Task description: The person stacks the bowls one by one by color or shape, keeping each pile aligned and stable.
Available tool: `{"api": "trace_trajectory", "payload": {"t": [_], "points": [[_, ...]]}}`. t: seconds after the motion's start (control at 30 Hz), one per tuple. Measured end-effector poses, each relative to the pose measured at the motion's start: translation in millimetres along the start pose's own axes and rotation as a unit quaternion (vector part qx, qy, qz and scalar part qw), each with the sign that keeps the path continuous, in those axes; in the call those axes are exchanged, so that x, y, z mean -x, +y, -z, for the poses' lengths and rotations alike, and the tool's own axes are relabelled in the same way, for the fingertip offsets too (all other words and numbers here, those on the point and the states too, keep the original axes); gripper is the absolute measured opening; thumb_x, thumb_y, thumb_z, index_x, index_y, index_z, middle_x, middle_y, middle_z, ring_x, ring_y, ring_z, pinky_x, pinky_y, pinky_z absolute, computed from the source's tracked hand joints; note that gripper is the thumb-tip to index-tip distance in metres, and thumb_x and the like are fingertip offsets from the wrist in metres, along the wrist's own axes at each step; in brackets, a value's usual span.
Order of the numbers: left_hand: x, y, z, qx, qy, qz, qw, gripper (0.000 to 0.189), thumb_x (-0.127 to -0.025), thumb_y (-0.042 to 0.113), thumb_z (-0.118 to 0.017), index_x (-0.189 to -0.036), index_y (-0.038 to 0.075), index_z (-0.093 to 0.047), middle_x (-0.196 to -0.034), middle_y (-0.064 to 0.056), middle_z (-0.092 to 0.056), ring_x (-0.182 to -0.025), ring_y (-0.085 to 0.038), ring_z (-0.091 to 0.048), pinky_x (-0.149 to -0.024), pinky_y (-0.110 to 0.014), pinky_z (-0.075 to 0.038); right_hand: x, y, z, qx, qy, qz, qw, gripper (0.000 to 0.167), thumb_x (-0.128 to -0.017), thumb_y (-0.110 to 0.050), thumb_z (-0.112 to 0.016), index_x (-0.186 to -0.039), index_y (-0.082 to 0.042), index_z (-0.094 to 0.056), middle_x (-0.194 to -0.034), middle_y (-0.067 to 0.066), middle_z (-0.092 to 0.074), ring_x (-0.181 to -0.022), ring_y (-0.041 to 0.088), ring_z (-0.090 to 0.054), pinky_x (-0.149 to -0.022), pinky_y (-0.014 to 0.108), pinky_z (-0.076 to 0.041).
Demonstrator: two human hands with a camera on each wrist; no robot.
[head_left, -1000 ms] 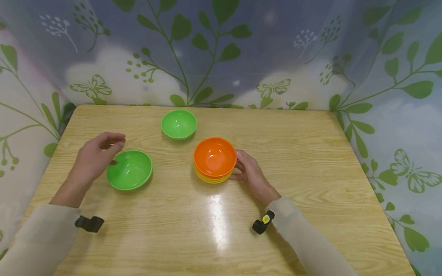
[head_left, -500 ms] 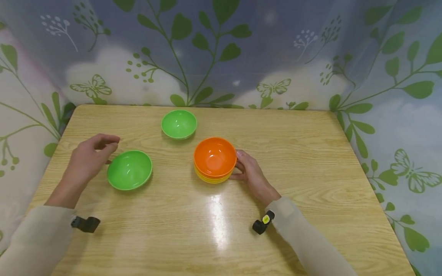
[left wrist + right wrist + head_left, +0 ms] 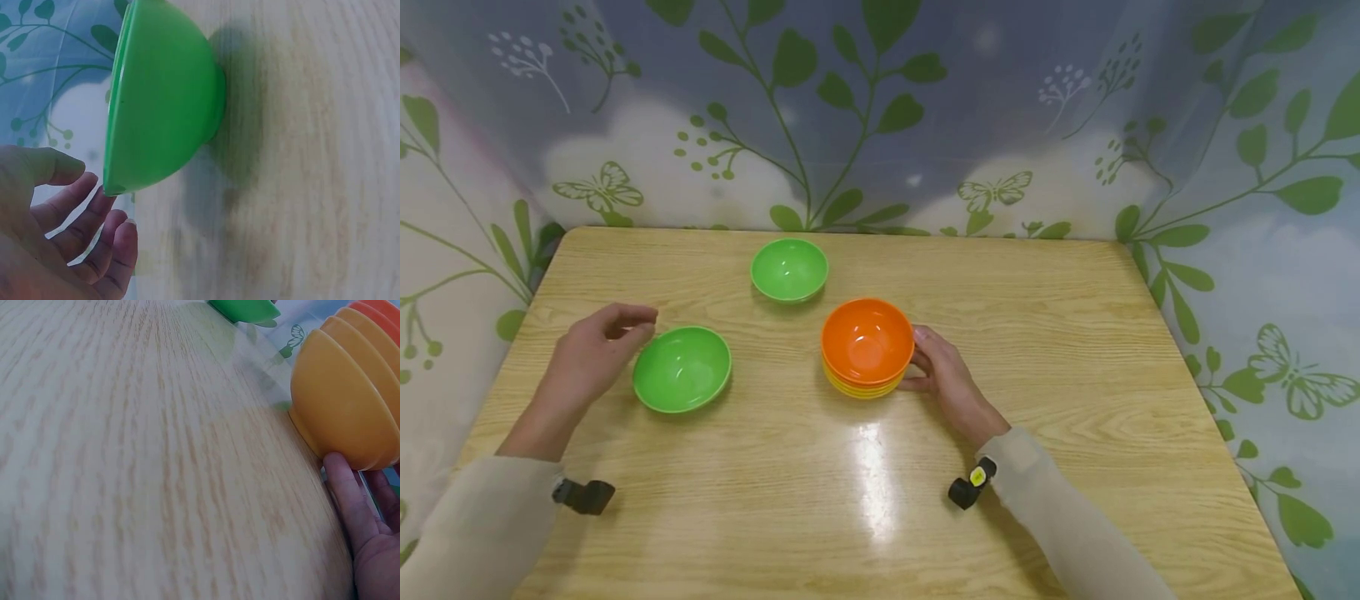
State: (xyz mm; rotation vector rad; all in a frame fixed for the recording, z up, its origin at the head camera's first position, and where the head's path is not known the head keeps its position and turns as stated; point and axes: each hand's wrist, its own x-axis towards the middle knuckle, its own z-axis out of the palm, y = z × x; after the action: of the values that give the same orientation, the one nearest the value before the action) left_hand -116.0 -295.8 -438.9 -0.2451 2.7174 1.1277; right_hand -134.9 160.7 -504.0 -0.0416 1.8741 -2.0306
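My left hand [image 3: 592, 354] hovers at the left rim of the nearer green bowl [image 3: 682, 370], fingers loosely bent with nothing between them. In the left wrist view the fingertips lie close to the rim of that green bowl [image 3: 159, 100]; whether they touch it I cannot tell. My right hand [image 3: 951, 379] rests against the right side of a stack, an orange bowl [image 3: 867, 342] on top of several yellow bowls [image 3: 863, 389]. One digit touches the lowest yellow bowl [image 3: 337, 400] near its base in the right wrist view; the other fingers are partly hidden.
Another green bowl [image 3: 789, 270] stands upright farther back, left of the stack. Everything sits on a wooden table [image 3: 1037, 317]. A leaf-patterned curtain [image 3: 880, 117] closes off the back and both sides.
My left hand has drawn back to the left from the green bowl's rim and lowered slightly toward me. The right hand, the stack and both green bowls stay where they were.
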Motion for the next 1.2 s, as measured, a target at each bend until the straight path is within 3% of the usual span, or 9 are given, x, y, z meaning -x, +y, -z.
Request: {"api": "trace_trajectory", "payload": {"t": [0.13,0.27,0.47,0.53,0.7,0.97,1.03,1.1,1.2], "points": [[-0.6,-5.3,-2.4,0.001,-0.015,0.005,0.9999,0.06,-0.116,0.049,-0.042,-0.156,0.005,-0.053,-0.157,-0.028,-0.055,-0.141,-0.049,-0.052,-0.096,-0.046,-0.06,0.2,-0.3,-0.2,-0.002,0.001,0.0,1.0,0.056,-0.117,-0.047,-0.043,-0.153,-0.006,-0.056,-0.151,0.011,-0.06,-0.13,0.016,-0.069,-0.092,0.037,-0.07],[-0.4,-8.7,-4.9,-0.001,-0.02,0.002,0.9998,0.06,-0.116,0.049,-0.041,-0.155,0.005,-0.055,-0.154,-0.028,-0.057,-0.136,-0.046,-0.056,-0.086,-0.031,-0.056,0.7,-0.8,-0.9,-0.007,0.0,0.0,1.0,0.056,-0.117,-0.047,-0.043,-0.153,-0.006,-0.056,-0.15,0.009,-0.061,-0.13,0.016,-0.069,-0.092,0.038,-0.07],[0.2,-12.6,-9.2,0.001,-0.024,-0.002,0.9997,0.059,-0.117,0.049,-0.039,-0.154,0.007,-0.056,-0.153,-0.029,-0.056,-0.135,-0.049,-0.053,-0.101,-0.059,-0.051,1.2,-1.3,-1.3,-0.005,-0.002,0.001,1.0,0.057,-0.117,-0.047,-0.043,-0.154,-0.005,-0.055,-0.151,0.01,-0.06,-0.131,0.017,-0.068,-0.092,0.038,-0.07],[0.3,-14.1,-10.4,0.002,-0.026,-0.005,0.9996,0.059,-0.117,0.049,-0.039,-0.154,0.006,-0.056,-0.154,-0.029,-0.055,-0.135,-0.049,-0.052,-0.102,-0.06,-0.051,1.2,-1.4,-1.4,-0.004,-0.002,0.002,1.0,0.057,-0.117,-0.046,-0.043,-0.154,-0.005,-0.055,-0.151,0.01,-0.06,-0.131,0.017,-0.068,-0.092,0.038,-0.07],[0.4,-17.7,-13.3,0.007,-0.03,-0.012,0.9995,0.061,-0.117,0.05,-0.041,-0.155,0.004,-0.056,-0.154,-0.029,-0.056,-0.133,-0.047,-0.054,-0.097,-0.047,-0.051,1.2,-1.3,-2.0,-0.006,-0.001,0.002,1.0,0.056,-0.117,-0.046,-0.043,-0.153,-0.005,-0.055,-0.15,0.009,-0.061,-0.129,0.016,-0.069,-0.091,0.038,-0.071],[1.5,-23.6,-17.2,0.035,-0.043,0.001,0.9985,0.067,-0.117,0.05,-0.04,-0.159,-0.001,-0.049,-0.157,-0.033,-0.052,-0.144,-0.052,-0.047,-0.116,-0.07,-0.045,1.2,-1.0,-1.5,-0.006,-0.004,0.003,1.0,0.058,-0.116,-0.048,-0.043,-0.154,-0.005,-0.054,-0.153,0.011,-0.059,-0.132,0.017,-0.068,-0.092,0.038,-0.07],[1.7,-25.2,-17.7,0.044,-0.047,0.005,0.9979,0.067,-0.117,0.05,-0.04,-0.16,-0.002,-0.048,-0.159,-0.032,-0.05,-0.146,-0.05,-0.046,-0.113,-0.06,-0.051,1.3,-1.0,-1.7,-0.006,-0.004,0.003,1.0,0.058,-0.116,-0.048,-0.043,-0.154,-0.005,-0.054,-0.153,0.011,-0.059,-0.133,0.017,-0.067,-0.092,0.038,-0.07],[1.9,-27.0,-18.3,0.055,-0.049,0.007,0.9972,0.067,-0.117,0.049,-0.041,-0.159,-0.002,-0.048,-0.159,-0.032,-0.05,-0.144,-0.047,-0.049,-0.106,-0.037,-0.056,1.6,-1.1,-1.6,-0.005,-0.004,0.004,1.0,0.058,-0.116,-0.047,-0.043,-0.154,-0.005,-0.054,-0.153,0.01,-0.059,-0.132,0.017,-0.068,-0.092,0.038,-0.07],[1.9,-29.9,-19.1,0.066,-0.049,0.006,0.9966,0.066,-0.117,0.049,-0.042,-0.159,-0.001,-0.049,-0.16,-0.031,-0.05,-0.142,-0.043,-0.05,-0.088,-0.012,-0.048,1.9,-1.5,-2.2,-0.01,-0.003,0.005,0.9999,0.057,-0.116,-0.046,-0.043,-0.153,-0.004,-0.054,-0.149,0.008,-0.061,-0.13,0.014,-0.069,-0.092,0.038,-0.071]]}}
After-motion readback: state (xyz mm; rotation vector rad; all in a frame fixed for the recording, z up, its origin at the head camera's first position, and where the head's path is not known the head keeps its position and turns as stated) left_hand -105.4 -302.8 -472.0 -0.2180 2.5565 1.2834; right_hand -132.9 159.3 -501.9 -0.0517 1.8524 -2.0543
